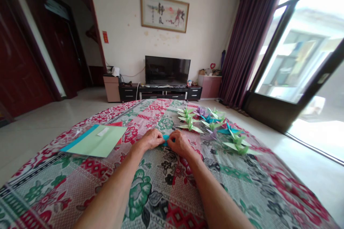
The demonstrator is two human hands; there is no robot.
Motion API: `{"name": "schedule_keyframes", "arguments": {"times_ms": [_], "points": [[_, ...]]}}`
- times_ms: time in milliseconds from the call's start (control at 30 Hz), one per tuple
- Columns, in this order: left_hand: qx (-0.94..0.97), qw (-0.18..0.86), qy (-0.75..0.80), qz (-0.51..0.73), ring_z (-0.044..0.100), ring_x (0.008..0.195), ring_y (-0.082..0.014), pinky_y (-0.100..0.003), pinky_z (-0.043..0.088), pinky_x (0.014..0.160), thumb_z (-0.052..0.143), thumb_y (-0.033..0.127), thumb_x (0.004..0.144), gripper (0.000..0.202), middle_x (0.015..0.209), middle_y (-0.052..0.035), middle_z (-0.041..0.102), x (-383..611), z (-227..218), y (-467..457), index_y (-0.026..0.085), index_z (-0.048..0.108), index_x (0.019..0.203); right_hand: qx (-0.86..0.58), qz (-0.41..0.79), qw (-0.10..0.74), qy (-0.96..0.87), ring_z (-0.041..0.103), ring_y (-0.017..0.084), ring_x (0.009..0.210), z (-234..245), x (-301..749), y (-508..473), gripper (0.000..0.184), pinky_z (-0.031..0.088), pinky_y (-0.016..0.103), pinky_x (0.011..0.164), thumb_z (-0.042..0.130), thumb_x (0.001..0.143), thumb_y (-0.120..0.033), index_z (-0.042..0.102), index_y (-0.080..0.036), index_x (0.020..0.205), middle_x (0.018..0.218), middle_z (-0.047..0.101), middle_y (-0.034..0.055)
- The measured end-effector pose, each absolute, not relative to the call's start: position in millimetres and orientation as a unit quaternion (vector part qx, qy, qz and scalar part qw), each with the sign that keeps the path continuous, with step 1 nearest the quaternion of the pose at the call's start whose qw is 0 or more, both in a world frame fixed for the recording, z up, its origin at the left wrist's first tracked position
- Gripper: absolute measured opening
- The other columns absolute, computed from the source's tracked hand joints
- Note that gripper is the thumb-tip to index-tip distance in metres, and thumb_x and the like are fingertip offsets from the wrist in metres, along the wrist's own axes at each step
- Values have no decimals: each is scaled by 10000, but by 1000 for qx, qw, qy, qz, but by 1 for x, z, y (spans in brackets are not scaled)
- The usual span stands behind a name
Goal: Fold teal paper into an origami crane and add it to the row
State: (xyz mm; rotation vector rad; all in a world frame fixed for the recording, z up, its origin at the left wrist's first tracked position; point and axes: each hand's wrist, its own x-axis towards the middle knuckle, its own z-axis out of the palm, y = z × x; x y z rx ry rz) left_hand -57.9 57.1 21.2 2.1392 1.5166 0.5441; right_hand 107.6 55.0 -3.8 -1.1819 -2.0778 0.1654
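Observation:
Both my hands rest on a table covered by a floral cloth point(161, 186). My left hand point(152, 139) and my right hand point(179, 144) are closed side by side on a small piece of teal paper point(166, 139), pinching it between their fingertips against the cloth. Most of the paper is hidden under my fingers. To the right of my hands lie several folded paper cranes point(212, 123) in green, teal and purple.
A stack of flat coloured paper sheets point(94, 140), green on top, lies to the left of my hands. Beyond the table stand a TV point(167, 70) on a low dark cabinet, a dark door on the left and a large window with curtains on the right.

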Motion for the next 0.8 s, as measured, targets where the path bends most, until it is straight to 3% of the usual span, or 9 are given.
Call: {"name": "schedule_keyframes", "arguments": {"times_ms": [167, 500, 800], "points": [[796, 185, 547, 180, 456, 560, -101, -195, 284, 510, 492, 276, 639, 214, 484, 30, 458, -60, 20, 59, 146, 639, 553, -473, 63, 354, -805, 512, 124, 633, -5, 105, 58, 176, 372, 200, 599, 509, 644, -105, 580, -144, 488, 577, 586, 22], [753, 153, 623, 146, 406, 478, -89, -214, 244, 456, 501, 281, 596, 216, 417, 18, 393, -49, 30, 54, 141, 631, 494, -510, 91, 332, -789, 468, 106, 568, -3, 104, 61, 152, 318, 202, 532, 514, 595, -105, 577, -140, 461, 524, 533, -2], [741, 141, 647, 112, 490, 517, -125, -230, 298, 475, 528, 298, 585, 231, 493, -26, 545, -48, 30, 60, 132, 690, 567, -521, 91, 312, -789, 471, 107, 556, 5, 103, 57, 148, 305, 210, 524, 514, 595, -112, 581, -138, 465, 510, 524, -2]]}}
